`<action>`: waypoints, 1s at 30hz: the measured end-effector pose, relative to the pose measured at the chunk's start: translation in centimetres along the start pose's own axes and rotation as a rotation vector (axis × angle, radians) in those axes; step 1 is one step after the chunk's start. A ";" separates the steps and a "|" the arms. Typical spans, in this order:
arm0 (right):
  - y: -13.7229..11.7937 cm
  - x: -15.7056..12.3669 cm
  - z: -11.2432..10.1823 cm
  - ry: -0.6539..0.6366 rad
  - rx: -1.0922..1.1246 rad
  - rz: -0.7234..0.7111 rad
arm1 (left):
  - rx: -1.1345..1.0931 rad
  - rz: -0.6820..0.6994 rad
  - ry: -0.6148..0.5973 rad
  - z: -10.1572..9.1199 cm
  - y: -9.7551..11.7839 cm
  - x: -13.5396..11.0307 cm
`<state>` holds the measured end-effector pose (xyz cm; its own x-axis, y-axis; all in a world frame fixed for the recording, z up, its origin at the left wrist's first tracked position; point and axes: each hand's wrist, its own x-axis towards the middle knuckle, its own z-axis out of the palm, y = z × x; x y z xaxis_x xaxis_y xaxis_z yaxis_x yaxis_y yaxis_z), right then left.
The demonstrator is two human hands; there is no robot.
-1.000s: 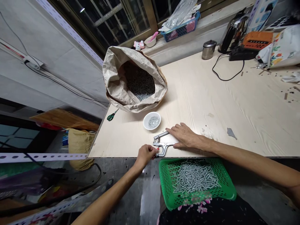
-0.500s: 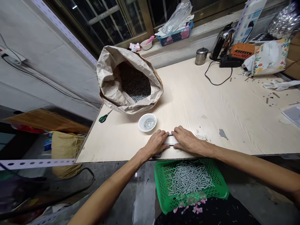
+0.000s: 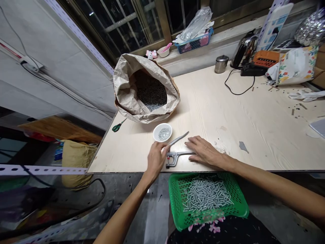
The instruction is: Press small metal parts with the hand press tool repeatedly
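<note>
A pair of grey metal pliers-like hand-press tool [image 3: 175, 156] lies at the table's front edge with its handles spread apart. One handle points up and right; the other runs level towards my right hand. Red and black parts show at its head. My left hand [image 3: 155, 157] is closed around the head end, fingers curled at the upper handle's base; what the fingertips pinch is partly hidden. My right hand [image 3: 203, 150] is open with fingers stretched, its thumb side by the lower handle's end. A white bowl [image 3: 155, 134] of small silvery pieces stands just beyond my left hand.
A green basket [image 3: 175, 213] of silvery screw-like pieces sits below the table edge at my lap. A large paper-lined sack [image 3: 122, 76] of dark metal pieces stands behind the bowl. Green-handled scissors [image 3: 116, 127], a kettle [image 3: 245, 49] and a lidded metal pot [image 3: 221, 64] lie farther off.
The tool's handles, pressed together between both hands before, are now spread apart. My left hand has shifted left to the tool's head, and my right hand's fingers have opened.
</note>
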<state>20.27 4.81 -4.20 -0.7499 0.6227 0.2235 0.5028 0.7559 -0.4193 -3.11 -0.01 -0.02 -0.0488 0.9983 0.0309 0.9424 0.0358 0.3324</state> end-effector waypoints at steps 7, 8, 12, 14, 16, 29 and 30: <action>-0.9 0.6 2.8 -0.013 -0.037 0.032 | -0.002 -0.405 -0.384 0.1 -0.7 -1.4; -0.9 0.8 3.4 -0.005 -0.059 0.032 | -0.021 -0.426 -0.404 0.5 -0.7 -1.2; -0.7 1.1 4.4 0.037 -0.109 -0.012 | -0.111 -0.434 -0.560 0.9 -1.5 0.1; -0.6 1.1 4.3 0.048 -0.108 -0.036 | -0.042 -0.326 -0.622 0.2 -1.9 0.6; -0.5 1.1 4.2 0.056 -0.096 -0.043 | 0.171 -0.193 -0.530 -0.9 -1.7 0.3; -0.6 1.0 4.5 0.128 -0.044 -0.039 | 0.407 0.059 -0.158 -2.8 1.2 2.9; -0.6 1.0 4.4 0.126 -0.051 -0.044 | 0.411 0.035 -0.159 -2.5 0.5 4.6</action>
<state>17.32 4.10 -7.60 -0.7131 0.6070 0.3507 0.4946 0.7902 -0.3620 -3.73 4.48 2.62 0.0070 0.9927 -0.1206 0.9975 -0.0155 -0.0696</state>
